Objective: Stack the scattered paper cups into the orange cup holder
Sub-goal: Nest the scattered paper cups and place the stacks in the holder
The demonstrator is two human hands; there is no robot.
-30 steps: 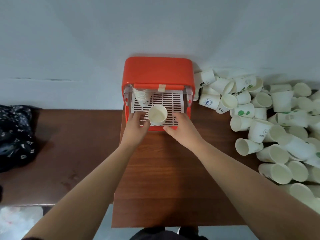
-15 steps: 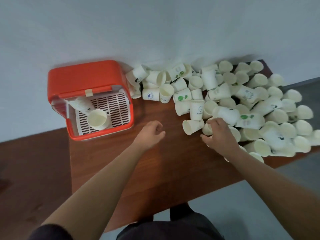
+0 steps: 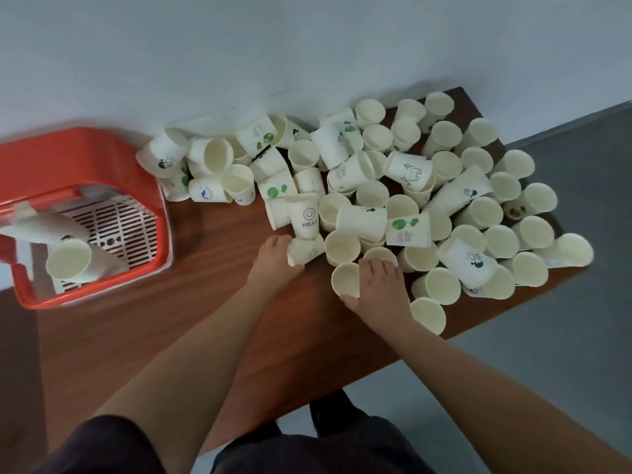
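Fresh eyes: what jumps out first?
A heap of white paper cups covers the table at right, against the wall. The orange cup holder sits at left, a cup stack lying inside. At the heap's near edge the left hand grips a tipped cup, the right hand another cup.

Both hands have left the orange holder [image 3: 102, 155], where one second ago they were at the cup on its grid. The left hand [image 3: 273, 258], which half a second ago hung loosely curled over the bare table [image 3: 205, 302], has reached the near edge of the pile [image 3: 444, 186] and now holds a tipped cup [image 3: 306, 249] between thumb and fingers. The right hand [image 3: 379, 285], then reaching into the pile, now grips a near cup [image 3: 345, 280], fingers over it and thumb under its rim. The view has turned right, so the holder now sits at the left border.
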